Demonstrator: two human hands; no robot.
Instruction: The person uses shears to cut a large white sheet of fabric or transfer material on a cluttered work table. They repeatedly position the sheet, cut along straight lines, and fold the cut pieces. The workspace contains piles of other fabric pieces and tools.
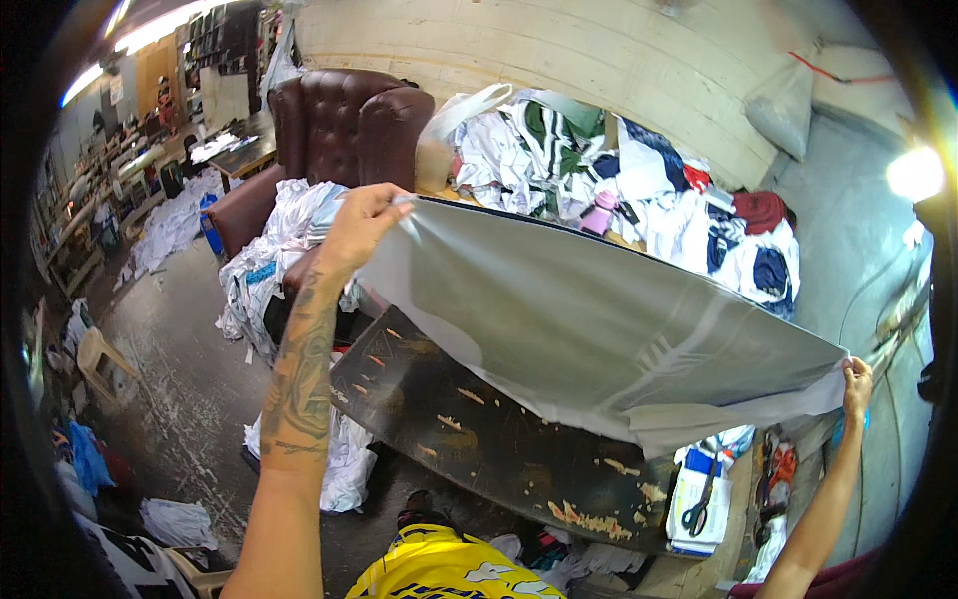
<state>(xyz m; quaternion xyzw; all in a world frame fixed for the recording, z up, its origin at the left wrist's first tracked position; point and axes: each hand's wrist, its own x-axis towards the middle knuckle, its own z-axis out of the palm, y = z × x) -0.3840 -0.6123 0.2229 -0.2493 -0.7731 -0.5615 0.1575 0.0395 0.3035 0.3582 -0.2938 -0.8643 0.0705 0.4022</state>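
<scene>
A wide sheet of thin grey-white fabric [559,309] hangs stretched between my two hands, above a dark, worn tabletop [469,399]. My left hand [364,225] is closed on its upper left corner, up near the brown armchair. Out at the far right, my right hand [856,384] pinches the opposite corner with the arm extended. The fabric sags in the middle, and its lower edge droops over the table. Black-handled scissors [702,504] lie on papers [689,534] at the table's right end, below the cloth.
A brown tufted armchair [344,125] stands behind, with white garments [284,225] heaped on it. Piled clothes [529,150] and a pink bottle [600,212] lie beyond the fabric by the wall. A beige plastic stool [103,359] and scattered cloth are on the floor at left.
</scene>
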